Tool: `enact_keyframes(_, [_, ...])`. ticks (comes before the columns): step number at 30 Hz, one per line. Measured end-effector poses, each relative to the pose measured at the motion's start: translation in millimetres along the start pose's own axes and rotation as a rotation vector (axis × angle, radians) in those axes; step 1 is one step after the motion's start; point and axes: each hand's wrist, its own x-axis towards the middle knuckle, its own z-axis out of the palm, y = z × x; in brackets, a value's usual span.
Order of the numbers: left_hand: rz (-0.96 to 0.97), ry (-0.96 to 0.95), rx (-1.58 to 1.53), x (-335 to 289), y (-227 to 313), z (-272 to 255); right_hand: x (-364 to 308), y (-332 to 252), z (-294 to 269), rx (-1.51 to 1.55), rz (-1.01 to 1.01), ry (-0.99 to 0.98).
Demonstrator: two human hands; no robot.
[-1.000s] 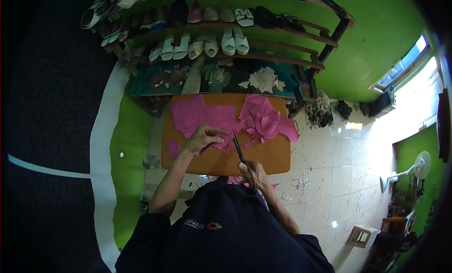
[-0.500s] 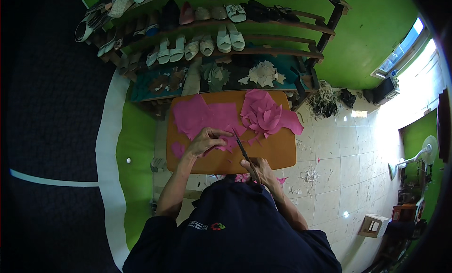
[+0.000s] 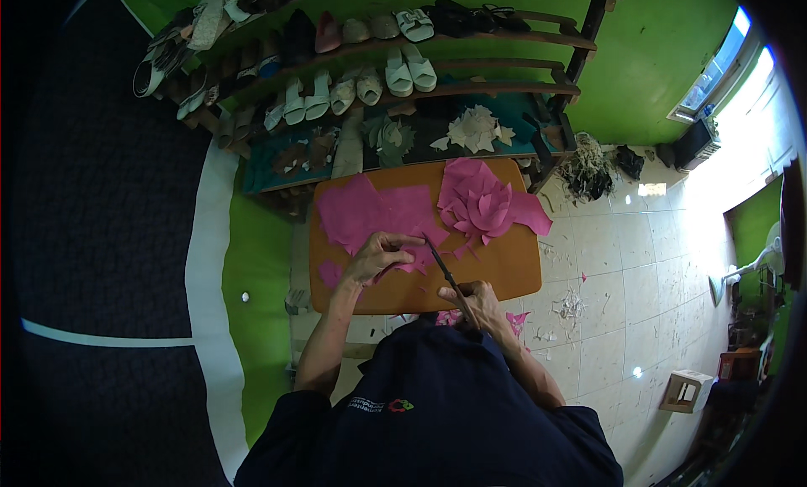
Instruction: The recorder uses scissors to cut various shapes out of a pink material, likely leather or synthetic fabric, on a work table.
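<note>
My right hand (image 3: 477, 300) grips a pair of long dark scissors (image 3: 445, 270), blades pointing up and left. The blade tips meet the outstretched index fingertip of my left hand (image 3: 373, 257). Thumb and fingers of that left hand are bent around a small pink piece of sheet material (image 3: 414, 265), partly hidden by the fingers. Beyond it, large pink sheets (image 3: 349, 211) lie on the orange-brown table (image 3: 508, 273). To their right is a heap of cut pink pieces (image 3: 481, 208) with pointed shapes. A smaller pink scrap (image 3: 330, 273) rests left of my left hand.
A wooden rack behind the table carries rows of sandals (image 3: 410, 71) and other shoes. Pale cut pieces (image 3: 475, 127) and grey-green ones (image 3: 388, 141) lie on its lowest shelf. Shavings (image 3: 570, 303) litter the tiled floor at right. A white fan (image 3: 756, 260) stands far right.
The whole view has shifted slightly to the right. The scissor tips have come closer to my left index fingertip, and their blades look more closed. Both hands keep their holds.
</note>
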Motion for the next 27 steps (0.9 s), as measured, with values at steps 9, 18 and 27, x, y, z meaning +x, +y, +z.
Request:
enact_keyframes(9, [-0.010,-0.034,0.001,-3,-4,5,-9,-6,5,-0.039,-0.055,-0.011])
enact_keyframes(18, [-0.001,-0.085,0.051,-3,-25,8,-18,-11,6,-0.039,0.061,-0.021])
enact_keyframes(27, [0.108,0.444,-0.164,-2,-18,4,-11,16,11,0.138,0.062,0.133])
